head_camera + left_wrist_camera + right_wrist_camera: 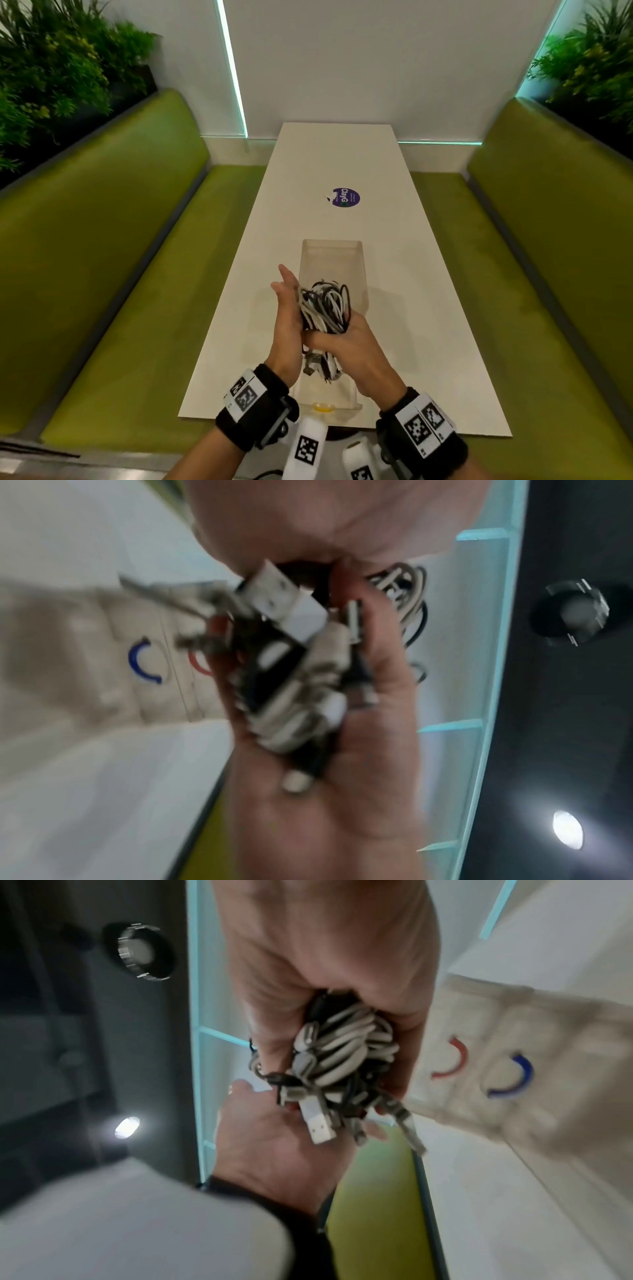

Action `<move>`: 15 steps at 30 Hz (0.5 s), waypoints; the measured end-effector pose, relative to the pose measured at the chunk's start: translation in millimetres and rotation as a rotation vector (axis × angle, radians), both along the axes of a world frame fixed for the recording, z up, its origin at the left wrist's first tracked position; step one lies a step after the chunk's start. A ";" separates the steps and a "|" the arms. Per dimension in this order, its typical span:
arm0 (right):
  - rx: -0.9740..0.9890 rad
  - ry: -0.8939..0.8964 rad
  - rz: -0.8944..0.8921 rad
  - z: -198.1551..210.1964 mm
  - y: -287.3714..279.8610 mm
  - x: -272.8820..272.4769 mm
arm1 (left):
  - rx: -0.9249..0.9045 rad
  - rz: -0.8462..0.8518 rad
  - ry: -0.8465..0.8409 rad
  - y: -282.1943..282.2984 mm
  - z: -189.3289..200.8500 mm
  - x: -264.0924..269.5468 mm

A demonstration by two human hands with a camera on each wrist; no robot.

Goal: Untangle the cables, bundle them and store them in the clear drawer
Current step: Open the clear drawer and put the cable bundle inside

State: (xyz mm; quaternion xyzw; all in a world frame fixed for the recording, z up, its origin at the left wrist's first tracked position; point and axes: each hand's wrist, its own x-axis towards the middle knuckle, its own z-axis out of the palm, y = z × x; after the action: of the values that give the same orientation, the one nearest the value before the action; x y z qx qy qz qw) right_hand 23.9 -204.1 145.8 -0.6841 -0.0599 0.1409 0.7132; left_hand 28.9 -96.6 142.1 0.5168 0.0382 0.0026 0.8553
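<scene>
A tangle of black and white cables (325, 306) is held up between both hands, just above the clear drawer (331, 253) on the white table (404, 281). My left hand (286, 308) presses flat against the bundle's left side, fingers straight. My right hand (354, 342) grips the bundle from the right and below. Loose plugs hang under the hands. In the left wrist view the cables (291, 653) lie across the left palm (342, 791), a white USB plug (281, 599) on top. The right wrist view shows my right hand (325, 947) curled around the coils (342, 1047).
A yellow piece (323, 407) sits at the drawer's near end. Blue (510, 1074) and red (452, 1058) arcs show at the blurred drawer. A purple round sticker (346, 197) lies farther along the table. Green benches (137, 274) (520, 274) flank it, with a wall beyond.
</scene>
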 end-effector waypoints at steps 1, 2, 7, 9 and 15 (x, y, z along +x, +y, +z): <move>0.026 0.010 -0.018 -0.7 0.4 1.0 | -0.023 -0.005 0.015 -0.8 0.5 1.8; 0.039 0.014 -0.036 -1.5 1.3 2.4 | -0.036 -0.005 0.032 -2.2 0.8 3.6; 0.030 0.011 -0.073 -4.5 2.8 5.7 | 0.194 0.025 0.021 -5.9 4.8 4.0; -0.051 0.019 -0.056 -14.5 -5.1 7.0 | 0.300 0.064 -0.002 5.7 2.8 6.2; -0.746 0.128 0.091 -69.9 -18.6 10.1 | 1.179 -0.133 -0.204 46.7 -23.9 47.4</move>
State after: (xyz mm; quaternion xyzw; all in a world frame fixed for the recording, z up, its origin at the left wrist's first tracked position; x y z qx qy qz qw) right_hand 34.0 -222.6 75.9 -0.8832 0.0099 0.2269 0.4103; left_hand 76.3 -49.9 118.2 0.9024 -0.0846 0.0194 0.4220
